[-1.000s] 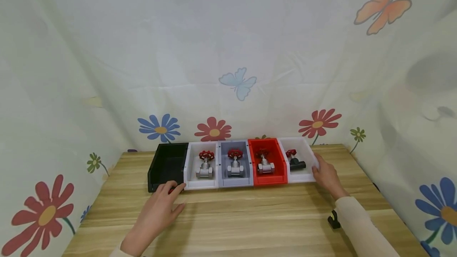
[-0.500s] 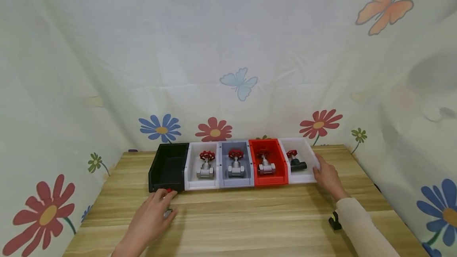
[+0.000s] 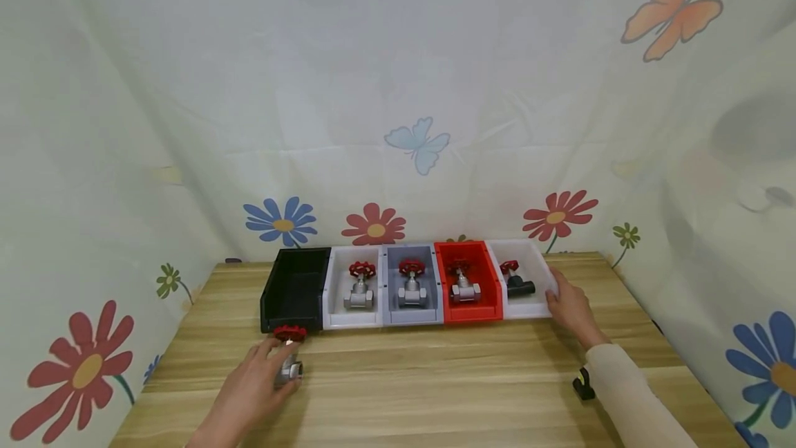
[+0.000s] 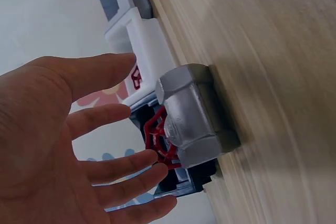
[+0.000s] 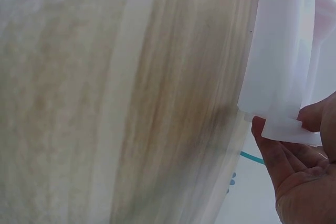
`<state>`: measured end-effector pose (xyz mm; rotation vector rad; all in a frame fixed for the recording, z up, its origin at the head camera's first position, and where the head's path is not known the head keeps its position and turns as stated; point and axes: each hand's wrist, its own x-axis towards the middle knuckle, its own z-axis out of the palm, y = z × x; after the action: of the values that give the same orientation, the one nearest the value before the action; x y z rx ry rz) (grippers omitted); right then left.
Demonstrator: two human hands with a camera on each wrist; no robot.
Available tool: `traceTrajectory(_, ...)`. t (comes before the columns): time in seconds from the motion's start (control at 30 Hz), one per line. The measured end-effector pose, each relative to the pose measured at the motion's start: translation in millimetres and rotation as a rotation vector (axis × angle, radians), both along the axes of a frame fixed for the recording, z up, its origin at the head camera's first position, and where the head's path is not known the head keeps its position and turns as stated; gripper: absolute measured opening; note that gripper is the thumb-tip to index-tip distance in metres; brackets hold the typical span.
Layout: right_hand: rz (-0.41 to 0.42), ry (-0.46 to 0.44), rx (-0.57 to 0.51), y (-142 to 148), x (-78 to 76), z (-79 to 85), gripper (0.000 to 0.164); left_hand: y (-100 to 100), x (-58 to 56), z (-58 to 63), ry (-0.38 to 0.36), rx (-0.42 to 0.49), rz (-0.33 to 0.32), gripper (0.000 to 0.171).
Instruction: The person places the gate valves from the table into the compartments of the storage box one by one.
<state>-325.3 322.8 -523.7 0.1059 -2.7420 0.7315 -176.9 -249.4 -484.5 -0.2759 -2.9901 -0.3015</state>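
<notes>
A gate valve (image 3: 291, 369) with a red handwheel and a silver body stands on the table, just in front of the black bin (image 3: 297, 285). My left hand (image 3: 244, 387) is beside it. In the left wrist view, the fingers of my left hand (image 4: 79, 145) are spread and nearly straight, near the valve's silver body (image 4: 191, 116); whether any fingertip touches the red wheel is unclear. At the row's right end, my right hand (image 3: 573, 310) grips the side wall of a white bin (image 3: 536, 263). The right wrist view shows thumb and fingers pinching that bin's edge.
Between the end bins stand another white bin (image 3: 336, 289), a grey-blue bin (image 3: 393, 313) and a red bin (image 3: 481, 316), each with a silver valve inside. A black valve (image 3: 519, 287) lies in the right white bin. A small black item (image 3: 583, 386) is near my right sleeve.
My left hand has drawn back and left from the black bin's front edge, and its fingers have opened around the valve, which is now in plain sight. My right hand stays on the white bin.
</notes>
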Motion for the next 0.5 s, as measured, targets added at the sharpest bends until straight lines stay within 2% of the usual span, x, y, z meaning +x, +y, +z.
traceTrajectory(0.2, 0.001, 0.009, -0.001, 0.2, 0.1, 0.6, 0.052, -2.4, -0.8, -3.7, -0.074, 0.001, 0.009, 0.060)
traceTrajectory(0.5, 0.001, -0.001, 0.001, 0.1, 1.0, 1.2, 0.052, -3.5, -1.5, -10.5, -0.102, -0.004, 0.015, 0.060)
